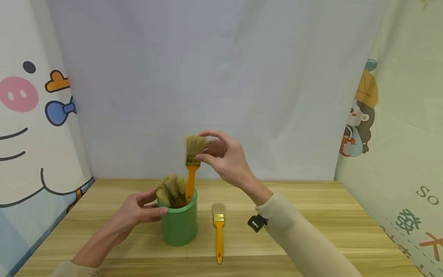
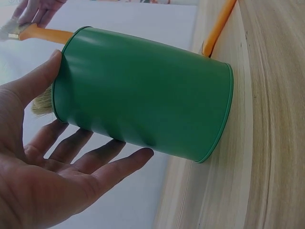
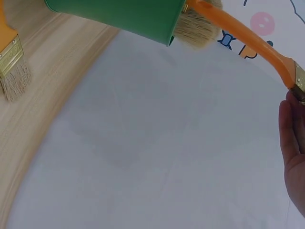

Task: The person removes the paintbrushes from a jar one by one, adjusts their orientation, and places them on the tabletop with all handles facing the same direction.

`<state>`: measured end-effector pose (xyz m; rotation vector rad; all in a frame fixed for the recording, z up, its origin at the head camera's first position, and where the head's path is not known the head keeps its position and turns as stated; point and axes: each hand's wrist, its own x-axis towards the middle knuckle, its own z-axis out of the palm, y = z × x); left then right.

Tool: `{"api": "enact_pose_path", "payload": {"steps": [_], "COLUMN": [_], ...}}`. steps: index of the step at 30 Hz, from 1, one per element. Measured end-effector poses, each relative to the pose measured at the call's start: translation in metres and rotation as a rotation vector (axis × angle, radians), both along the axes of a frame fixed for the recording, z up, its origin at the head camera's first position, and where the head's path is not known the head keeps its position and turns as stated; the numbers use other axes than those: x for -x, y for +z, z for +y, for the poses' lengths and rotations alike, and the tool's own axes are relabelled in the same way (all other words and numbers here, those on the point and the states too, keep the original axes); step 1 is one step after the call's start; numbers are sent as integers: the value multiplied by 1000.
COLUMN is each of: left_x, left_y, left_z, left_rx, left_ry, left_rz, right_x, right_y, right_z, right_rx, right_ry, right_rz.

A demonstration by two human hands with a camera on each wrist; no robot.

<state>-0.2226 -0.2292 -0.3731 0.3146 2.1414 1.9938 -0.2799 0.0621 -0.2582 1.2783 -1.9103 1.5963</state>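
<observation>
A green cup (image 1: 179, 227) stands on the table with several bristle brushes (image 1: 169, 188) in it, bristles up. My left hand (image 1: 136, 211) holds the cup from its left side; in the left wrist view the thumb is at the rim and the fingers (image 2: 102, 155) lie along the wall. Above the cup my right hand (image 1: 226, 157) pinches a brush (image 1: 190, 181) near its metal band, bristles up, the orange handle's end at the cup's mouth. The right wrist view shows that handle (image 3: 257, 40) reaching to the cup (image 3: 128, 16).
Another orange-handled brush (image 1: 219, 234) lies on the wooden table (image 1: 294, 238) to the right of the cup, bristles toward the back. A pale cloth (image 1: 270, 77) hangs behind the table, with printed cloths at the left (image 1: 20, 127) and right (image 1: 398, 134).
</observation>
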Motion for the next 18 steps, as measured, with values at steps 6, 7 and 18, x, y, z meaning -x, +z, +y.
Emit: {"api": "enact_pose_path", "payload": {"steps": [6, 7, 18], "left_x": [-1, -1, 0], "left_y": [0, 0, -1], "left_z": [0, 0, 1], "left_rx": [3, 3, -1], "left_ry": [5, 5, 7], "left_rz": [-9, -9, 5], "right_x": [-1, -1, -1], "right_y": [9, 10, 2], "right_z": [9, 11, 37], "right_rx": [13, 9, -36], "right_ry": [-18, -20, -93], "right_rz": [11, 12, -20]}}
